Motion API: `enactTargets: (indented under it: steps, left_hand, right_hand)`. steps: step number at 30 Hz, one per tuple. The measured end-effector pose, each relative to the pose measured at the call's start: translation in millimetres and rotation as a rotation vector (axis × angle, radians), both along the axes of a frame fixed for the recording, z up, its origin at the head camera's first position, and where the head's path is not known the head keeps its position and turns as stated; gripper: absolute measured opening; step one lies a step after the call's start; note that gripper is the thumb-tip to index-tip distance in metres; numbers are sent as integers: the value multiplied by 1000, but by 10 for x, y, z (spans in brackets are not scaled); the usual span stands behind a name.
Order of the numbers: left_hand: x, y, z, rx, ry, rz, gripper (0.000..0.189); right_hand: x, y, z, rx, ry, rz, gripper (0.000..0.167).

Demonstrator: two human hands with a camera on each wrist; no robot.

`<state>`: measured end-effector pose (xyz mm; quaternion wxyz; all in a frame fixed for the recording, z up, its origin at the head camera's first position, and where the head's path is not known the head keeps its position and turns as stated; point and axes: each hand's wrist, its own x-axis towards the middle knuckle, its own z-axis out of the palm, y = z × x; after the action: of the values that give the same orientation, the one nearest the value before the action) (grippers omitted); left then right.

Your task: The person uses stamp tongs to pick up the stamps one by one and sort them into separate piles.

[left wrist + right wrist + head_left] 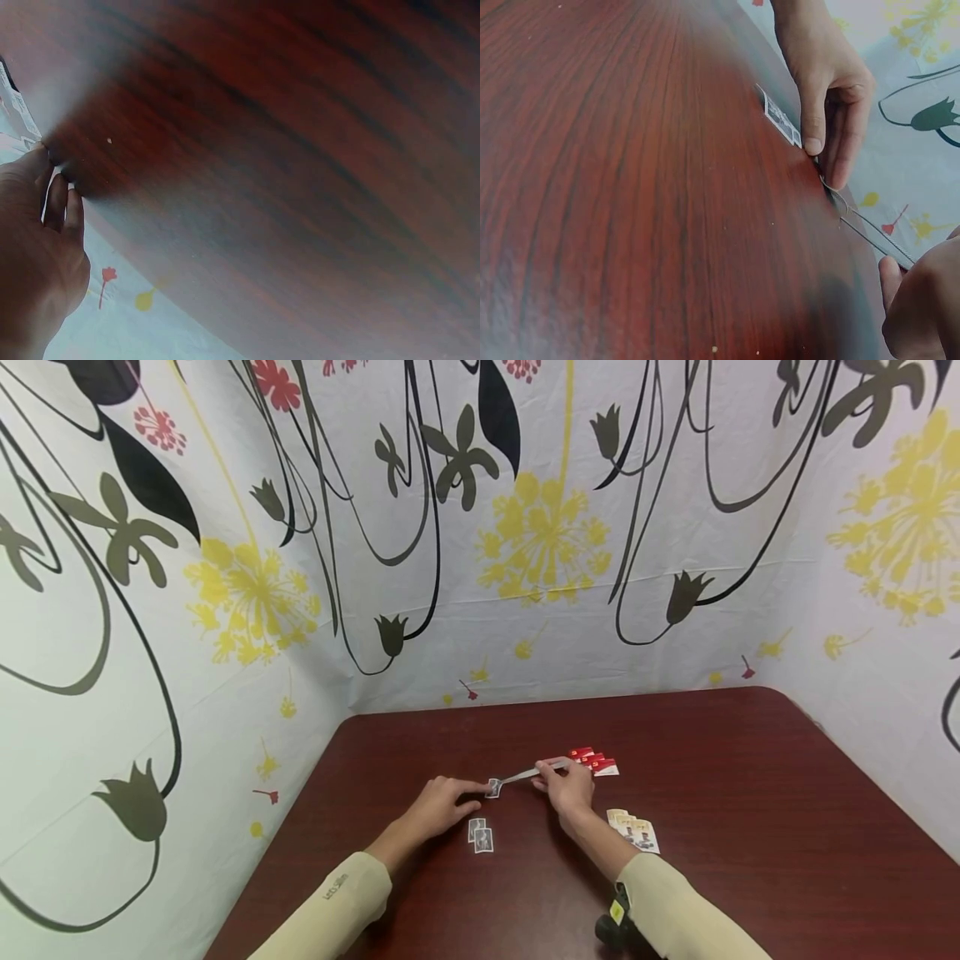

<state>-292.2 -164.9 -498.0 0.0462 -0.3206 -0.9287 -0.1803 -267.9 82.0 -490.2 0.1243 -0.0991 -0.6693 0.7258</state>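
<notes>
In the head view my left hand (441, 803) reaches its index finger to a small grey stamp-like paper (492, 789) with a white border. My right hand (567, 787) grips metal tweezers (521, 775), whose tips meet that paper's right edge. In the right wrist view the tweezers (877, 241) lean toward the left hand's (832, 86) fingertips; whether they pinch the paper is hidden. Two more grey stamp-like papers (483, 840) overlap nearer me. The left wrist view shows my left hand (45, 240) at the frame's edge with fingertips down on the table.
Several red stamp-like papers (606, 767) lie overlapped behind my right hand. Overlapping cream and yellow ones (643, 835) lie beside the right forearm. A black object (613, 925) hangs at the right sleeve. Patterned cloth (525, 668) surrounds the dark red-brown table (720, 760).
</notes>
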Motion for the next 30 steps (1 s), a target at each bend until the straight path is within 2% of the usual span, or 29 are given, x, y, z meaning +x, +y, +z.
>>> enactTargets:
  steps: [6, 9, 18, 30]
  left_hand:
    - [-7, -5, -2, 3, 15, -9, 34]
    - [-8, 1, 9, 0, 0, -1, 34]
    - [-15, 2, 25, -2, 6, -5, 34]
    - [9, 5, 12, 12, 7, -9, 33]
  right_hand:
    - [14, -2, -12, -118, -44, 20, 18]
    - [17, -9, -19, -133, -44, 19, 18]
    - [44, -49, -27, -55, -3, -31, 16]
    - [50, -65, -73, -72, 15, -74, 19]
